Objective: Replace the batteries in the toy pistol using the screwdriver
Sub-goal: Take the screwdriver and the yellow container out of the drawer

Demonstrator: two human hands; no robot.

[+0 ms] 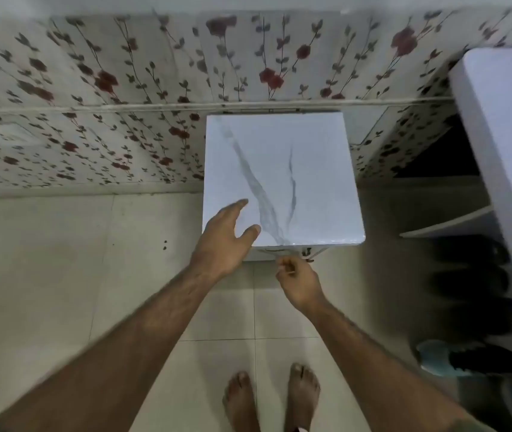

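No toy pistol, screwdriver or batteries are in view. A small cabinet with a white marble-pattern top (298,157) stands against the wall in front of me. My left hand (226,241) rests on the top's front left corner, its fingers straight and spread. My right hand (298,280) is at the cabinet's front face just under the top edge, with its fingers curled and pinched at the drawer front (267,254). What exactly it pinches is too small to make out. A small metal fitting (307,254) sticks out of the front beside those fingers.
The floral-papered wall (92,104) runs behind the cabinet. A tall white unit (507,126) stands at the right, with dark shoes (479,285) and a light blue sandal (435,357) on the floor beside it. My bare feet (273,397) stand on the pale tiled floor.
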